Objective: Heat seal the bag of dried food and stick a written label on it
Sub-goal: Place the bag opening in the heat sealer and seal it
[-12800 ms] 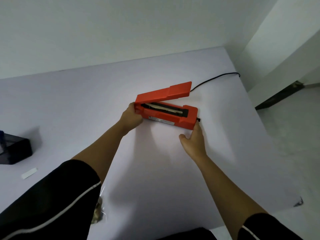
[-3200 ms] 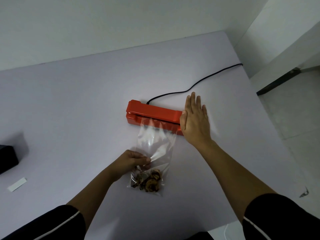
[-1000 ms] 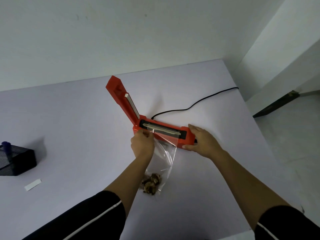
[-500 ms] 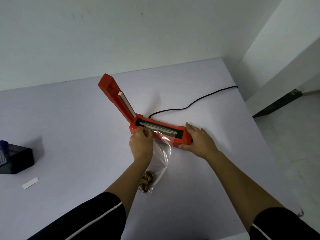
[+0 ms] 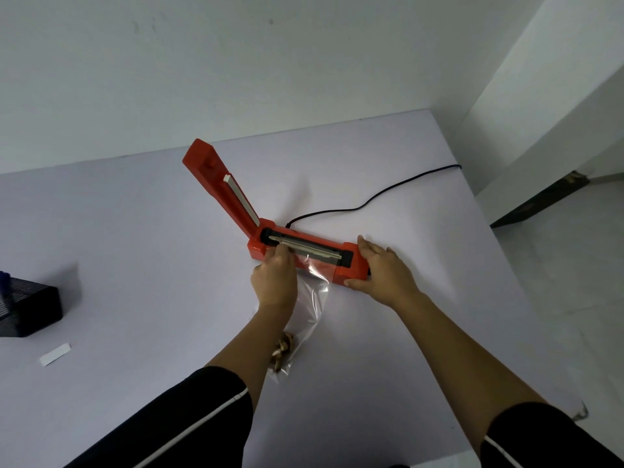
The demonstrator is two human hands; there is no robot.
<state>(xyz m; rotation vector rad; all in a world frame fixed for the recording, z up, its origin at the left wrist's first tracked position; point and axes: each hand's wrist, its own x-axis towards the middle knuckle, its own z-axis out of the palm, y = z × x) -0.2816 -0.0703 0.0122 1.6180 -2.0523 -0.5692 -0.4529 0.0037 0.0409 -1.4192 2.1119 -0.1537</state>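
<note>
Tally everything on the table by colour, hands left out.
Red: 1, the heat sealer
Black: 2, the power cord and the box
Clear: 1, the bag of dried food
White: 1, the label strip
Total: 5

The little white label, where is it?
In the head view, the white label lies on the table at the far left, just nearer than the black box.

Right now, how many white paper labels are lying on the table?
1: the label lies at the table's left side, just nearer me than the black box. Others may be hidden inside that box.
</note>
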